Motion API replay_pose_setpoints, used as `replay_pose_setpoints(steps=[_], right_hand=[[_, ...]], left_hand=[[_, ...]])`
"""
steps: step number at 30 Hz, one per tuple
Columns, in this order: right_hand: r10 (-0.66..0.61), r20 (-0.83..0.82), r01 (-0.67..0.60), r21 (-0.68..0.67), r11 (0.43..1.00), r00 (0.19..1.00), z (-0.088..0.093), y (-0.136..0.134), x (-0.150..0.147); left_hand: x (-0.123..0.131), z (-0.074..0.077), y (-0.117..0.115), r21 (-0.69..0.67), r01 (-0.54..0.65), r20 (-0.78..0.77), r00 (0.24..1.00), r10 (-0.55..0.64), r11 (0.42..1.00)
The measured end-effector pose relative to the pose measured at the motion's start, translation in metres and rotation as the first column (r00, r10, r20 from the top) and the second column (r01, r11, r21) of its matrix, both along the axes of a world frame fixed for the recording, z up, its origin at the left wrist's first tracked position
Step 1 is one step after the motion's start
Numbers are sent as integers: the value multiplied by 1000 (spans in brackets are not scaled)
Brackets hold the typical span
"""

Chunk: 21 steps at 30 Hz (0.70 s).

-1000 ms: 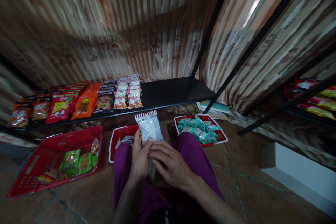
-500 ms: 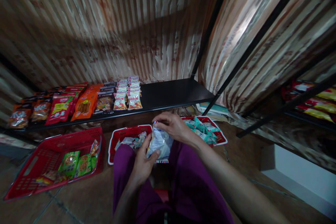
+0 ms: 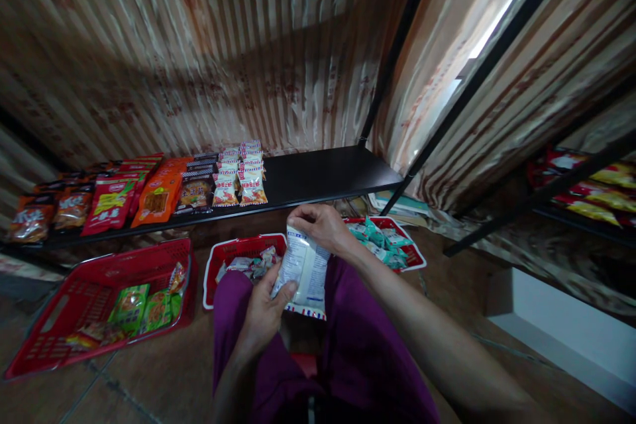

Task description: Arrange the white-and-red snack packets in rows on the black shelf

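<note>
A white snack bag [image 3: 304,275] with a red-and-blue striped edge hangs between my two hands, its printed back facing me. My left hand [image 3: 265,305] grips the bag's lower left side, thumb across the front. At the top edge, my right hand [image 3: 320,225] pinches the bag near its corner. Just beyond my left knee, a red basket with a white rim [image 3: 209,278] holds several small packets [image 3: 248,266]. Right of my hands, a second white-rimmed basket [image 3: 421,257] contains teal packets [image 3: 382,245].
A black shelf [image 3: 318,175] ahead carries rows of snack bags [image 3: 226,185] on its left part. At the lower left stands a large red basket [image 3: 54,344] with green packets [image 3: 132,308]. A white box-like object [image 3: 561,324] lies on the floor at right, near a shelf post [image 3: 477,232].
The bag, crumpled and tilted before, now hangs flatter with its back spread toward me. My right hand has shifted slightly left and up; the view has turned a little.
</note>
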State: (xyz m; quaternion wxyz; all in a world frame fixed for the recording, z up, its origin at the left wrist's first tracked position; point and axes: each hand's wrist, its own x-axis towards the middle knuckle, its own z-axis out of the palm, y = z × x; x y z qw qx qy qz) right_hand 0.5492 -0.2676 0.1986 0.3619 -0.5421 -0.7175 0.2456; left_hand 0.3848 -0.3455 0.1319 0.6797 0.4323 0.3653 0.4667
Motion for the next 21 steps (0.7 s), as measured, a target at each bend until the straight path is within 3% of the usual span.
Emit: replay_pose_setpoints(steps=[6, 10, 14, 17, 21], right_hand=[[111, 81, -106, -63, 992, 990, 8, -1, 17], [224, -14, -223, -172, 959, 974, 3, 2, 27], [231, -124, -253, -214, 943, 965, -5, 6, 26], [171, -125, -195, -217, 957, 977, -7, 7, 19], [-17, 92, 25, -85, 996, 996, -5, 6, 11]], left_hand=[[-6, -16, 0, -67, -92, 111, 989, 99, 994], [-12, -20, 1, -87, -111, 117, 986, 121, 990], [-16, -21, 1, -107, -122, 118, 984, 134, 987], [-14, -20, 1, -117, -128, 117, 983, 142, 985], [-9, -14, 0, -141, -134, 150, 976, 155, 981]])
